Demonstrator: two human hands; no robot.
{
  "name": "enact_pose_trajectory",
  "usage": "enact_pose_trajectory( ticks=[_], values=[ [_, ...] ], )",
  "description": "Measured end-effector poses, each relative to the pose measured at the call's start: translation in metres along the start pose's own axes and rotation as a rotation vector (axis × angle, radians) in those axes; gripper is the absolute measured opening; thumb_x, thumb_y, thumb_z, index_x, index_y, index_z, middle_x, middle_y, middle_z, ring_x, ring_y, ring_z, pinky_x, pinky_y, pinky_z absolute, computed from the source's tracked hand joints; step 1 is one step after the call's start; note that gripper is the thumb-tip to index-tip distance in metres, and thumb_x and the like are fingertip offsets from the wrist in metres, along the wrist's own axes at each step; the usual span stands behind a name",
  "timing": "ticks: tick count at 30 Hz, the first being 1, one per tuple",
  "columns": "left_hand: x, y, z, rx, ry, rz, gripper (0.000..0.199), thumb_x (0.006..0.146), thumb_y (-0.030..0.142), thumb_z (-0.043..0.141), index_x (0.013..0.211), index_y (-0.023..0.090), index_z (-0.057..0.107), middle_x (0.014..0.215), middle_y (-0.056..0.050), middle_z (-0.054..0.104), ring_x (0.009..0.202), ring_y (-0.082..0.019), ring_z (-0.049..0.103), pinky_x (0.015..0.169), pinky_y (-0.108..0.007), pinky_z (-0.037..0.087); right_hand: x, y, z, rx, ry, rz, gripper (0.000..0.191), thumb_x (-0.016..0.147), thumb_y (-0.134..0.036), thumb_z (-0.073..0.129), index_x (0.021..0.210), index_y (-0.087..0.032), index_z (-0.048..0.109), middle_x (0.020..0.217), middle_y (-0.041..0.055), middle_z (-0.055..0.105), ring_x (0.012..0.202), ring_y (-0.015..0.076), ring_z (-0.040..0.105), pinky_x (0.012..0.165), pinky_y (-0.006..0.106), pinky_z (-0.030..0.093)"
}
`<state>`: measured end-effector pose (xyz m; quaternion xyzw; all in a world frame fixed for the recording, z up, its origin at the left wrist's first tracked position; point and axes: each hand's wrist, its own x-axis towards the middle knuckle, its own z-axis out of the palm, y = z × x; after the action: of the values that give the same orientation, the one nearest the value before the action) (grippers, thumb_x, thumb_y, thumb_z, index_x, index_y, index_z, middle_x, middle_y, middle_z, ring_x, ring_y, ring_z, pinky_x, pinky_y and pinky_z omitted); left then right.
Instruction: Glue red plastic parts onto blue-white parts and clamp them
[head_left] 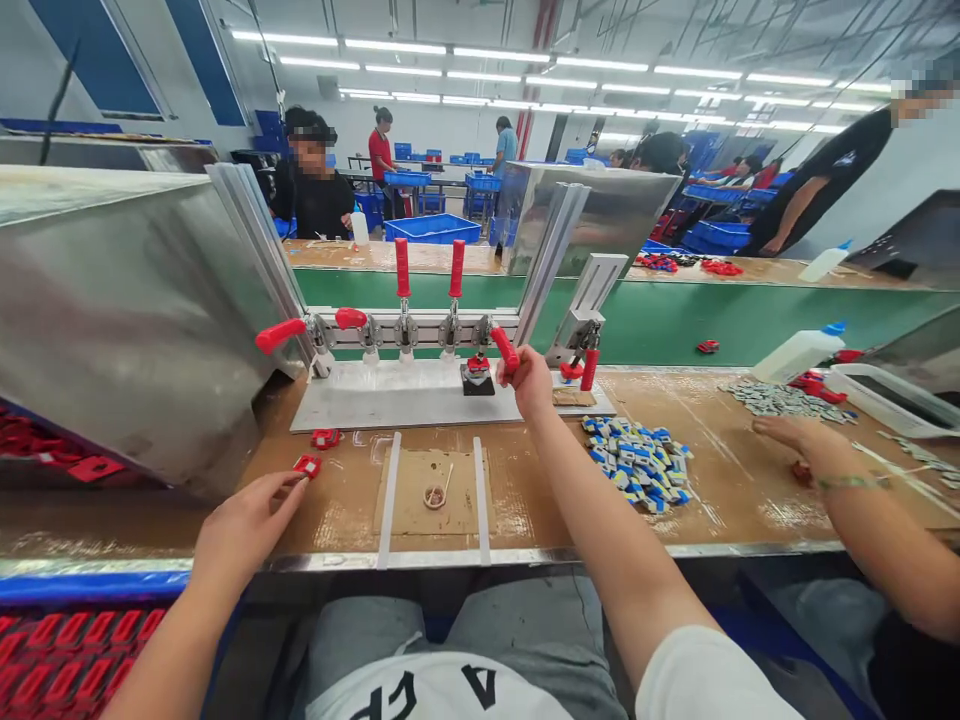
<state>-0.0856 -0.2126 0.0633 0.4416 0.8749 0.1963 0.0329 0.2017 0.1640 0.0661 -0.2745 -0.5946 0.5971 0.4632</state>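
Note:
My right hand (529, 382) is wrapped round the red clamp handle (505, 349) at the right end of the clamp row. Under that clamp, a red part (478, 366) sits on a black block (478, 383) on the metal base plate (382, 388). At the left, my left hand (249, 525) pinches a small red part (307, 466) between thumb and fingers, just above the brown table. Another red part (325, 438) lies right behind it, by the plate's front edge.
A small round dish (434, 496) with a stick stands between two white strips. Blue-and-white pieces (641, 465) are heaped at the right. A co-worker's hand (795, 440) reaches in near grey pieces (784, 400) and a bottle (799, 354). A metal box (127, 320) stands left.

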Motion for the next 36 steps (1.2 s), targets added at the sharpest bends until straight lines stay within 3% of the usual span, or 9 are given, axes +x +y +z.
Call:
enact_pose_trajectory(
  ticks=[4, 8, 13, 17, 22, 24, 26, 31, 36],
  values=[
    [0.004, -0.002, 0.014, -0.010, 0.023, 0.034, 0.047, 0.095, 0.063, 0.047, 0.107, 0.032, 0.080, 0.113, -0.001, 0.083, 0.091, -0.028, 0.078, 0.071, -0.035, 0.053, 0.012, 0.035, 0.002, -0.136, 0.011, 0.078, 0.037, 0.086, -0.058, 0.058, 0.076, -0.023, 0.058, 0.088, 0.0113, 0.076, 0.090, 0.0271, 0.074, 0.071, 0.035, 0.060],
    [0.002, -0.008, 0.020, 0.036, 0.052, 0.071, 0.044, 0.098, 0.060, 0.047, 0.106, 0.031, 0.079, 0.116, -0.001, 0.082, 0.098, -0.029, 0.077, 0.072, -0.035, 0.053, 0.016, 0.046, 0.006, -0.170, 0.092, 0.061, 0.027, 0.087, -0.048, 0.065, 0.082, -0.022, 0.066, 0.089, 0.0089, 0.076, 0.094, 0.0237, 0.072, 0.075, 0.033, 0.060],
    [0.002, -0.010, 0.021, 0.152, 0.200, 0.086, 0.039, 0.101, 0.055, 0.054, 0.110, 0.022, 0.074, 0.120, -0.010, 0.076, 0.116, -0.030, 0.071, 0.088, -0.037, 0.056, -0.013, 0.038, 0.007, -0.097, 0.173, 0.047, 0.029, 0.078, -0.048, 0.066, 0.088, -0.021, 0.062, 0.075, 0.0035, 0.070, 0.069, 0.0174, 0.066, 0.056, 0.025, 0.049],
    [0.018, -0.016, 0.030, 0.161, 0.117, -0.006, 0.066, 0.091, 0.055, 0.073, 0.141, 0.014, 0.061, 0.138, -0.018, 0.068, 0.127, -0.036, 0.064, 0.105, -0.044, 0.054, -0.044, 0.018, 0.020, 0.023, 0.103, -0.046, 0.024, 0.076, -0.039, 0.063, 0.092, -0.021, 0.062, 0.060, -0.0029, 0.058, 0.050, 0.0142, 0.053, 0.046, 0.023, 0.037],
    [0.026, -0.010, 0.044, 0.127, 0.095, 0.005, 0.037, 0.094, 0.047, 0.068, 0.116, 0.017, 0.074, 0.117, -0.015, 0.074, 0.115, -0.036, 0.068, 0.102, -0.046, 0.054, -0.067, 0.008, 0.045, -0.009, 0.079, -0.123, 0.018, 0.083, -0.040, 0.061, 0.090, -0.024, 0.055, 0.056, -0.0077, 0.043, 0.047, 0.0134, 0.042, 0.048, 0.024, 0.031],
    [0.024, 0.002, 0.047, 0.065, 0.157, 0.057, 0.031, 0.093, 0.042, 0.068, 0.111, 0.018, 0.075, 0.114, -0.013, 0.075, 0.111, -0.034, 0.069, 0.099, -0.043, 0.054, -0.074, 0.015, 0.046, -0.208, -0.029, -0.068, 0.024, 0.087, -0.044, 0.056, 0.077, -0.024, 0.051, 0.056, -0.0055, 0.040, 0.051, 0.0139, 0.040, 0.052, 0.026, 0.029],
    [0.022, 0.022, 0.050, -0.067, 0.169, 0.141, 0.030, 0.091, 0.039, 0.068, 0.113, 0.019, 0.074, 0.116, -0.011, 0.076, 0.110, -0.030, 0.071, 0.097, -0.039, 0.054, -0.084, 0.022, 0.044, -0.466, -0.244, -0.060, 0.038, 0.093, -0.050, 0.052, 0.067, -0.023, 0.043, 0.058, -0.0032, 0.040, 0.057, 0.0145, 0.039, 0.057, 0.028, 0.028],
    [0.047, 0.092, 0.068, -0.452, -0.063, 0.269, 0.035, 0.089, 0.039, 0.073, 0.119, 0.022, 0.074, 0.106, -0.005, 0.079, 0.091, -0.021, 0.072, 0.086, -0.032, 0.053, -0.110, 0.022, 0.047, -0.911, -0.812, -0.226, 0.047, 0.102, -0.050, 0.050, 0.067, -0.020, 0.042, 0.062, -0.0010, 0.046, 0.061, 0.0143, 0.036, 0.063, 0.031, 0.021],
    [0.088, 0.142, 0.106, -0.695, -0.200, 0.365, 0.042, 0.080, 0.040, 0.078, 0.115, 0.017, 0.077, 0.100, -0.005, 0.078, 0.086, -0.019, 0.068, 0.081, -0.031, 0.052, -0.117, 0.014, 0.063, -0.976, -0.954, -0.380, 0.035, 0.101, -0.030, 0.050, 0.069, -0.020, 0.041, 0.066, 0.0010, 0.052, 0.064, 0.0149, 0.039, 0.064, 0.031, 0.020]
  ],
)
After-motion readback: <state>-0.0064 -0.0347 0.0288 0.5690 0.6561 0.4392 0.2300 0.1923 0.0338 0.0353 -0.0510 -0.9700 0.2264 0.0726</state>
